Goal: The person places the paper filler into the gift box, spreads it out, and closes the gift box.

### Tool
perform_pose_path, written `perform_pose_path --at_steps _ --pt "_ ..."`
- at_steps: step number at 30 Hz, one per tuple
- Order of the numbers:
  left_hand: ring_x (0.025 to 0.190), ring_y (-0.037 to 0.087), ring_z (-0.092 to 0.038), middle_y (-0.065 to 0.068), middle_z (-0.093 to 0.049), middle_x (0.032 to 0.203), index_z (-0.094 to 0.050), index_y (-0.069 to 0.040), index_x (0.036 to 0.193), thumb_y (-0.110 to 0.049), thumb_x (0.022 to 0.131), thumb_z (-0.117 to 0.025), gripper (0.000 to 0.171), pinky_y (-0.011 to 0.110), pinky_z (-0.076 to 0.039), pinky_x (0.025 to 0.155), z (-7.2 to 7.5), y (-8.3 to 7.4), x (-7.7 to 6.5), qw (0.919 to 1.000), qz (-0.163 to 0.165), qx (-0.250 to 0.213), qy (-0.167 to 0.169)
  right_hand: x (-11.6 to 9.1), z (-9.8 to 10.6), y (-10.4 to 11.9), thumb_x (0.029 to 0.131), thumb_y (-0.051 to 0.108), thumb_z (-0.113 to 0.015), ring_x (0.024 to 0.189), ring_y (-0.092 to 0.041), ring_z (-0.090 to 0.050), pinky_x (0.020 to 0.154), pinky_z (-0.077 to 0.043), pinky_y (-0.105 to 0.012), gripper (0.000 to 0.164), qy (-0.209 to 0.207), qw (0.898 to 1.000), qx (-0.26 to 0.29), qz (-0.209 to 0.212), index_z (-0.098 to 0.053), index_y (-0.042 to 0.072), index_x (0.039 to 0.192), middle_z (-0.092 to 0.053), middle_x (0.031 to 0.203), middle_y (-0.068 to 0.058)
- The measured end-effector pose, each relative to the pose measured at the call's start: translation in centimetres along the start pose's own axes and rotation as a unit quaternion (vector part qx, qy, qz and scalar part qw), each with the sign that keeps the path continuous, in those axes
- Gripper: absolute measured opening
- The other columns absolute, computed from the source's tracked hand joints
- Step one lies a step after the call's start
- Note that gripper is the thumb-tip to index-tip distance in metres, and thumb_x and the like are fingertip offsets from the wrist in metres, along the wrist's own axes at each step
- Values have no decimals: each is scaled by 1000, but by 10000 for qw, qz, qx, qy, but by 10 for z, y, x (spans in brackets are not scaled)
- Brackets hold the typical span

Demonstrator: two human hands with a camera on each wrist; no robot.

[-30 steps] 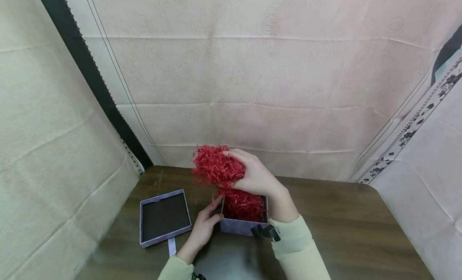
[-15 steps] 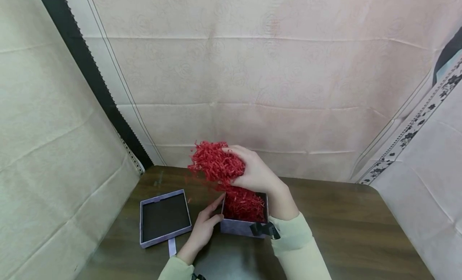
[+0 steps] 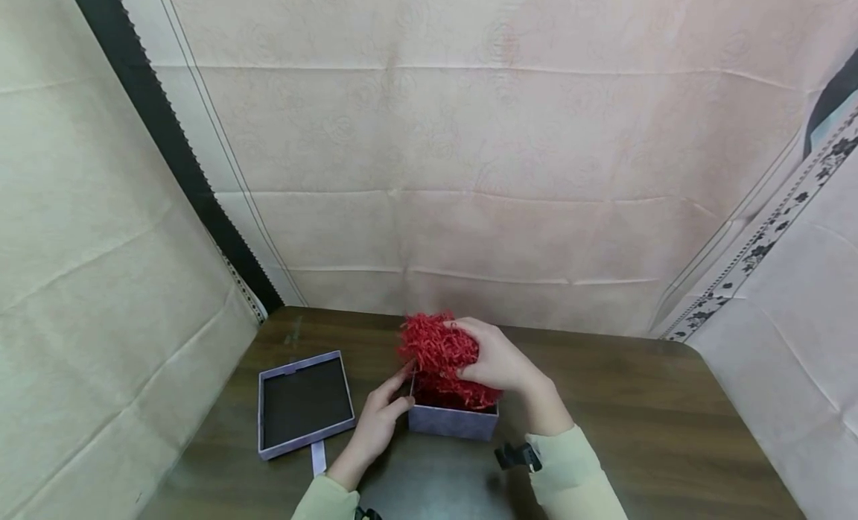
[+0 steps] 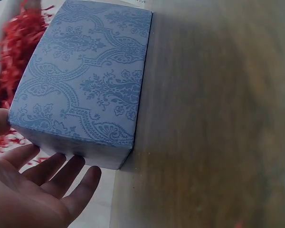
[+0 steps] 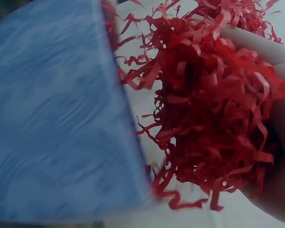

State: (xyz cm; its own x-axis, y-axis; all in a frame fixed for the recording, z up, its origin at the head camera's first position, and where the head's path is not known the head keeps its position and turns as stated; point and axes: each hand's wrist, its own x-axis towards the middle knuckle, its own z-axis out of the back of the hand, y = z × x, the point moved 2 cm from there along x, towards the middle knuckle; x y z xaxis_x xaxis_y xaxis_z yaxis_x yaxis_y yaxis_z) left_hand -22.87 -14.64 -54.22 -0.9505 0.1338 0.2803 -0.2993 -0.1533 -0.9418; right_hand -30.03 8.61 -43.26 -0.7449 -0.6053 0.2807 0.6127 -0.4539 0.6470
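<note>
The right hand (image 3: 494, 360) was curled round a big clump of red shredded paper (image 3: 437, 347), holding it above the open purple box (image 3: 453, 423). More red strands lay in the box's mouth, and whether the held clump touched them was hard to tell. The left hand (image 3: 375, 425) rested with loosely spread fingers against the box's left wall, thumb at the near corner. To the left, a shallow lid (image 3: 308, 401) lay inside-up on the brown worktop (image 3: 643, 423), a pale ribbon tab (image 3: 319, 458) sticking out toward the person
</note>
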Motion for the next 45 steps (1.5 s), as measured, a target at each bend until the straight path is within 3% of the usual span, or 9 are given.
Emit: perform_pose_path --at_steps 6,11,16,21,25,30,34,38,45 --pt "147 36 -45 19 -53 157 -52 4 155 -4 96 -64 61 59 -36 118 -1 -1 -1 9998 141 -52 -96 -5 -8 -11 76 10 -88 122 -23 -63 96 -56 -47 72 315 9968 -693 -252 -67 20 144 -64 141 -4" --pt "147 35 -46 18 -52 159 -53 1 155 -4 96 -63 61 61 -36 118 -1 0 0 9999 85 -118 -38 -6 -11 -14 76 18 -90 121 -25 -65 97 -56 -50 71 708 9866 -1388 -492 -69 24 143 -63 143 -6" --pt "147 36 -46 20 -52 159 -53 3 155 -4 96 -63 60 61 -35 118 0 2 0 10000 45 -48 -54 -1 -20 -17 76 22 -91 122 -27 -66 98 -56 -52 72 1023 9762 -1872 -391 -69 24 144 -64 144 -8" --pt "148 39 -44 23 -51 158 -52 7 154 -6 97 -63 60 51 -35 121 0 1 0 9997 191 79 -91 4 -34 -21 78 24 -91 118 -26 -67 96 -57 -51 66 1227 9681 -2162 -305 -71 22 141 -68 138 -7" --pt "148 39 -44 23 -53 157 -51 9 153 -7 96 -65 61 37 -33 120 0 1 -1 9994 238 185 -152 7 -46 -23 79 22 -89 115 -27 -69 95 -58 -50 67 1443 9569 -2457 -556 -70 21 143 -68 136 -8" --pt "149 38 -43 21 -53 157 -51 6 154 -7 96 -64 61 40 -33 121 0 0 0 9995 246 115 -152 11 -57 -26 81 21 -88 115 -28 -69 94 -59 -50 69 1610 9454 -2722 -786 -67 18 146 -67 137 -10" --pt "149 37 -43 21 -53 158 -51 6 155 -6 97 -64 61 44 -36 120 0 0 0 9996 235 60 -130 13 -56 -27 83 26 -88 119 -27 -67 96 -58 -50 74 1698 9510 -2470 -756 -62 19 152 -64 143 -10" --pt "148 38 -44 20 -54 156 -51 5 155 -7 97 -64 61 42 -35 120 1 1 0 9996 196 168 -134 11 -36 -15 80 32 -91 130 -31 -59 98 -55 -53 89 1930 9615 -1729 -918 -53 24 160 -51 158 -12" --pt "146 39 -47 21 -56 154 -51 6 155 -5 96 -63 61 36 -36 118 0 -1 -1 9996 38 232 -152 8 3 8 75 29 -98 145 -36 -46 101 -52 -58 95 2195 9591 -1478 -1009 -54 33 159 -39 168 -8"
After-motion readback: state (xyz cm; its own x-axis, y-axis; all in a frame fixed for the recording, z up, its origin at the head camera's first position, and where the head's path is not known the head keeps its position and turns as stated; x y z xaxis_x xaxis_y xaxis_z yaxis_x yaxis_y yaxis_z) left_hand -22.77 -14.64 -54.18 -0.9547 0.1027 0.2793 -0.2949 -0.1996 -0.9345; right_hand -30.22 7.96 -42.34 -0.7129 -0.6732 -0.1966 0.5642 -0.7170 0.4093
